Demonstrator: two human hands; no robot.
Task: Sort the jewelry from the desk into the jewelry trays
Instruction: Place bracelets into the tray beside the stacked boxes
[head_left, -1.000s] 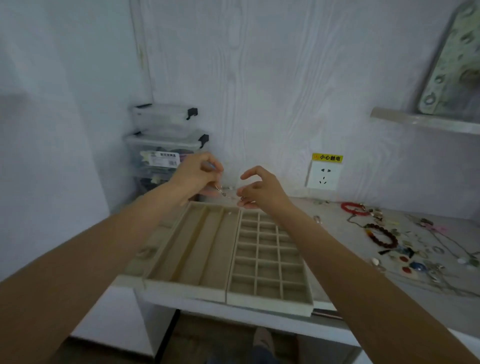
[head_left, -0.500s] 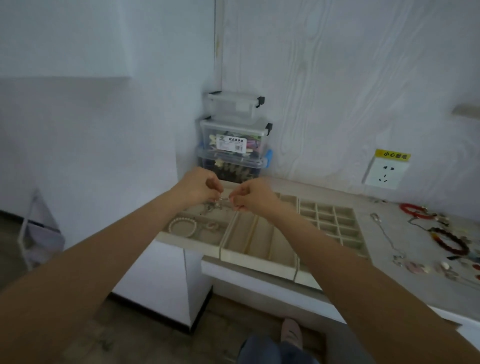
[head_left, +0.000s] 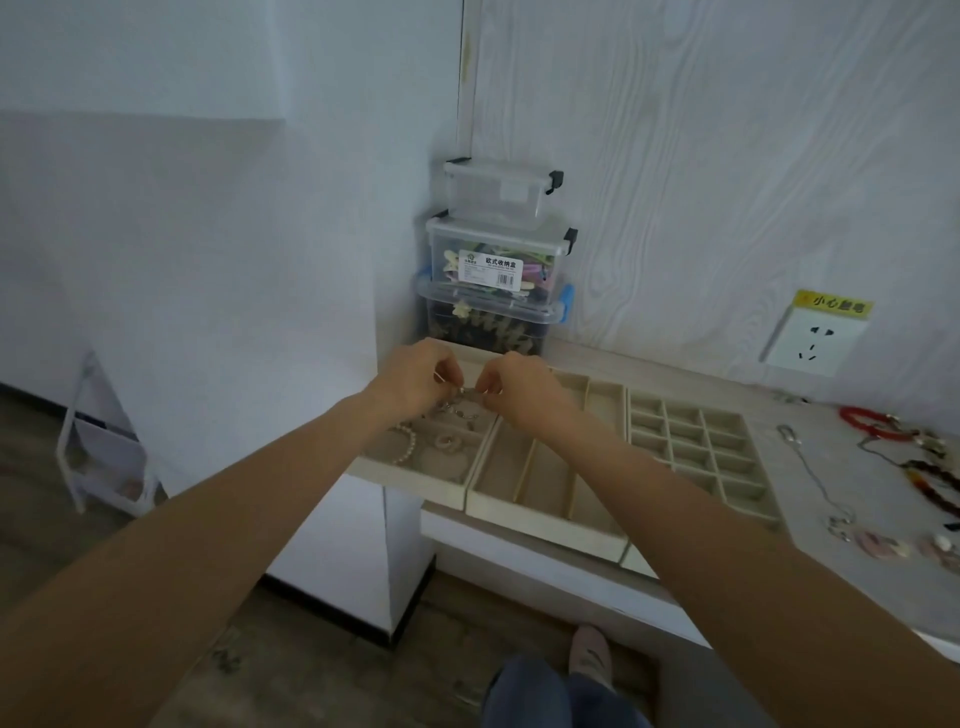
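At the far left of the frame a white rack (head_left: 104, 447) stands on the wood floor against the wall. In the middle, three clear plastic storage boxes (head_left: 496, 265) are stacked in the corner, just behind the trays at the left end of the desk (head_left: 810, 499). Three beige jewelry trays sit side by side there. The left tray (head_left: 415, 480) holds a pearl bracelet (head_left: 405, 449) and some small pieces too blurred to name. The middle tray (head_left: 545, 483) has long slots, and both forearms cross above it and the left tray, hiding parts of them. The right tray (head_left: 696, 452) is a grid of small squares.

The left hand (head_left: 415, 382) and the right hand (head_left: 514, 384) meet over the back of the left tray, fingers curled, each pinching an end of a thin silver chain (head_left: 462, 400) whose slack hangs just above the tray compartment.

Right of the trays, loose jewelry lies on the desk: a silver necklace (head_left: 810, 473), a red bracelet (head_left: 867, 421) near the back, dark amber beads (head_left: 930, 483) at the right edge, and small pale pieces (head_left: 883, 545) toward the front. A wall socket (head_left: 813, 340) with a yellow label sits at the upper right. At the bottom centre, a jeans leg and one shoe (head_left: 587, 649) show on the floor.
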